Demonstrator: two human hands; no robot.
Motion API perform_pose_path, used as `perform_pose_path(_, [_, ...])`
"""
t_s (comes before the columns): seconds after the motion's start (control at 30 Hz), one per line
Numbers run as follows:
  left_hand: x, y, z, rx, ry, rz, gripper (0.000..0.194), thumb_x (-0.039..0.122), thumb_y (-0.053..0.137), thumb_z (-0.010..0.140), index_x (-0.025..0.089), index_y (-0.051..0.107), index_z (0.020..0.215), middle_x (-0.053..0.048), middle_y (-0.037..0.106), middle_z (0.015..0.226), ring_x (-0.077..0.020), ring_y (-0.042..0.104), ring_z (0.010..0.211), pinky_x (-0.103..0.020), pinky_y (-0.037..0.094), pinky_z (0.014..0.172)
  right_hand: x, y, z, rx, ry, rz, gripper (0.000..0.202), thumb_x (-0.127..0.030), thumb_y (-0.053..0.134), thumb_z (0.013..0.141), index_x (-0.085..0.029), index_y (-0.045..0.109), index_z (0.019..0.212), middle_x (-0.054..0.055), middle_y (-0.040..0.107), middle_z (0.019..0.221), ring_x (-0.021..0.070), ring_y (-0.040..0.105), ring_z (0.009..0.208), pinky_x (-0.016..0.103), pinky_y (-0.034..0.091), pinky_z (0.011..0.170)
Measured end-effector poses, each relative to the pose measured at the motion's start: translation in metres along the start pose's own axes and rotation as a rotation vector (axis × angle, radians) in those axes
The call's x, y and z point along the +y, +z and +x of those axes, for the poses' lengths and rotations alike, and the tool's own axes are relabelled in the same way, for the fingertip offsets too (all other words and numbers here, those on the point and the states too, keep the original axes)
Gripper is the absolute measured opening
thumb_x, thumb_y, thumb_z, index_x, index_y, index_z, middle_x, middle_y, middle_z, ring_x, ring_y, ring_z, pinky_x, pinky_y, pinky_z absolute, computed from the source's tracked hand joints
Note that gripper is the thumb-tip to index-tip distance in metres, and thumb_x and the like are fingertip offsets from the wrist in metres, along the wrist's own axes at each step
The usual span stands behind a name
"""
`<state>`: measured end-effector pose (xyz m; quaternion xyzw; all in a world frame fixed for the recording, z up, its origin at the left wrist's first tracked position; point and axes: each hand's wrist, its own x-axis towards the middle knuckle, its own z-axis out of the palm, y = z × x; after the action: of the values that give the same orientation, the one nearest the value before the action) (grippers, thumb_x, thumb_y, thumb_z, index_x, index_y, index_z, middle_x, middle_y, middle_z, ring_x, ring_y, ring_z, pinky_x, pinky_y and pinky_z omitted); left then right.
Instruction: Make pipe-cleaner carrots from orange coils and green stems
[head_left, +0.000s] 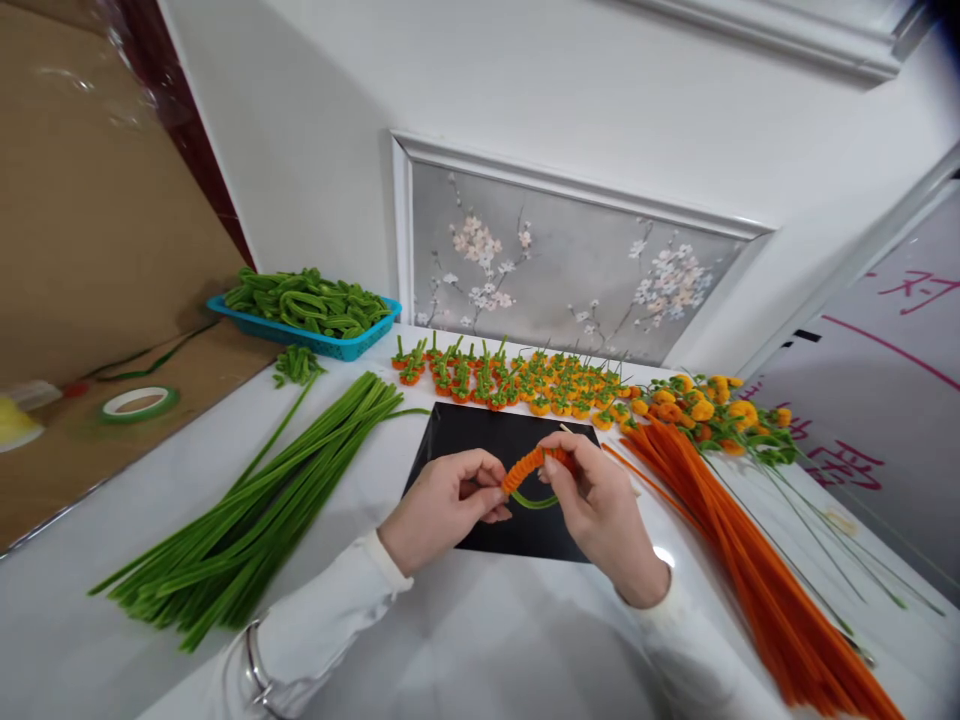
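Note:
Between my two hands stretches a coiled orange pipe cleaner (523, 468), wound into a tight spiral. My left hand (457, 497) pinches its lower left end between thumb and fingers. At the upper right end, the fingers of my right hand (596, 500) are closed on the same coil. A curved green pipe cleaner (534, 502) hangs just below the coil, by my right fingertips; whether it joins the coil I cannot tell. Under both hands lies a black board (480, 535) on the white table.
Long green pipe cleaners (262, 510) lie left, long orange ones (739, 540) right. Behind stand rows of small orange and yellow flowers (525, 382) and a yellow bunch (701, 410). A blue tray (330, 345) holds green loops. A tape roll (137, 403) sits far left.

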<state>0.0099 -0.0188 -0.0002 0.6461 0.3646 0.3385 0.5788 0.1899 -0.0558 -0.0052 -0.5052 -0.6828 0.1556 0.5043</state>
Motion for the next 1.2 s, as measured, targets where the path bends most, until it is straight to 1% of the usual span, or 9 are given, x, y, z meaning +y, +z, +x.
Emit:
perform_pose_path(0.13, [0.002, 0.003, -0.001, 0.004, -0.043, -0.056, 0.013, 0.025, 0.065, 0.073, 0.013, 0.060, 0.072, 0.000, 0.062, 0.059, -0.0119, 0.063, 0.055, -0.022, 0.051, 0.056, 0.000, 0.002, -0.001, 0.036, 0.030, 0.085, 0.018, -0.026, 0.047, 0.089, -0.021, 0.053, 0.106, 0.003, 0.061, 0.081, 0.0155, 0.061, 0.071, 0.027, 0.050, 0.064])
perform_pose_path(0.23, [0.004, 0.003, -0.001, -0.014, -0.027, -0.088, 0.017, 0.028, 0.067, 0.072, 0.012, 0.068, 0.077, 0.000, 0.061, 0.060, -0.0104, 0.061, 0.053, -0.022, 0.051, 0.056, -0.002, 0.003, 0.000, 0.054, 0.027, 0.100, 0.019, -0.027, 0.047, 0.089, -0.022, 0.052, 0.107, 0.003, 0.061, 0.083, 0.0156, 0.061, 0.071, 0.028, 0.051, 0.063])
perform_pose_path(0.37, [0.004, 0.004, -0.002, -0.019, -0.014, -0.122, 0.022, 0.032, 0.070, 0.069, 0.013, 0.074, 0.079, 0.001, 0.057, 0.063, -0.0101, 0.059, 0.054, -0.023, 0.051, 0.055, -0.003, 0.003, 0.001, 0.064, 0.018, 0.092, 0.019, -0.027, 0.046, 0.090, -0.021, 0.053, 0.106, 0.004, 0.061, 0.086, 0.0162, 0.061, 0.072, 0.028, 0.052, 0.063])
perform_pose_path(0.6, [0.001, 0.003, -0.002, -0.061, -0.102, -0.203, 0.035, 0.033, 0.073, 0.069, 0.014, 0.071, 0.097, 0.002, 0.059, 0.062, -0.0088, 0.058, 0.054, -0.023, 0.050, 0.056, -0.003, 0.007, 0.000, 0.058, -0.025, -0.010, 0.022, -0.023, 0.040, 0.092, -0.022, 0.055, 0.109, 0.006, 0.059, 0.095, 0.0167, 0.060, 0.079, 0.030, 0.050, 0.070])
perform_pose_path(0.67, [-0.002, 0.004, -0.001, -0.040, -0.149, -0.248, 0.037, 0.033, 0.074, 0.068, 0.014, 0.068, 0.100, 0.002, 0.060, 0.062, -0.0087, 0.059, 0.055, -0.021, 0.049, 0.057, -0.002, 0.008, 0.001, 0.047, -0.029, -0.018, 0.021, -0.022, 0.040, 0.092, -0.021, 0.056, 0.106, 0.006, 0.059, 0.092, 0.0166, 0.059, 0.078, 0.029, 0.050, 0.069])
perform_pose_path(0.8, [-0.008, 0.004, 0.002, 0.040, -0.205, -0.332, 0.026, 0.035, 0.074, 0.068, 0.012, 0.062, 0.073, 0.001, 0.061, 0.065, -0.0082, 0.061, 0.059, -0.018, 0.050, 0.060, 0.004, 0.009, 0.010, -0.001, 0.001, 0.002, 0.017, -0.023, 0.044, 0.090, -0.020, 0.056, 0.100, 0.005, 0.060, 0.085, 0.0162, 0.059, 0.074, 0.028, 0.049, 0.066])
perform_pose_path(0.87, [-0.009, 0.003, 0.003, 0.091, -0.214, -0.355, 0.026, 0.034, 0.074, 0.068, 0.012, 0.059, 0.067, 0.002, 0.059, 0.063, -0.0069, 0.059, 0.056, -0.016, 0.048, 0.056, 0.009, 0.010, 0.017, -0.053, 0.043, 0.041, 0.016, -0.024, 0.046, 0.088, -0.020, 0.057, 0.099, 0.004, 0.062, 0.083, 0.0161, 0.059, 0.072, 0.028, 0.050, 0.066])
perform_pose_path(1.0, [-0.011, 0.000, 0.006, 0.172, -0.194, -0.330, 0.024, 0.032, 0.075, 0.066, 0.011, 0.062, 0.068, 0.002, 0.057, 0.058, -0.0061, 0.055, 0.051, -0.015, 0.044, 0.050, 0.019, 0.016, 0.030, -0.126, 0.131, 0.196, 0.016, -0.027, 0.050, 0.086, -0.018, 0.057, 0.097, 0.002, 0.062, 0.077, 0.0159, 0.061, 0.068, 0.028, 0.051, 0.064])
perform_pose_path(1.2, [-0.013, -0.003, 0.008, 0.181, -0.206, -0.291, 0.027, 0.033, 0.076, 0.064, 0.011, 0.071, 0.079, 0.002, 0.057, 0.059, -0.0068, 0.054, 0.053, -0.018, 0.044, 0.053, 0.029, 0.026, 0.031, -0.114, 0.161, 0.294, 0.016, -0.027, 0.048, 0.086, -0.019, 0.056, 0.099, 0.004, 0.063, 0.085, 0.0161, 0.063, 0.072, 0.030, 0.053, 0.068])
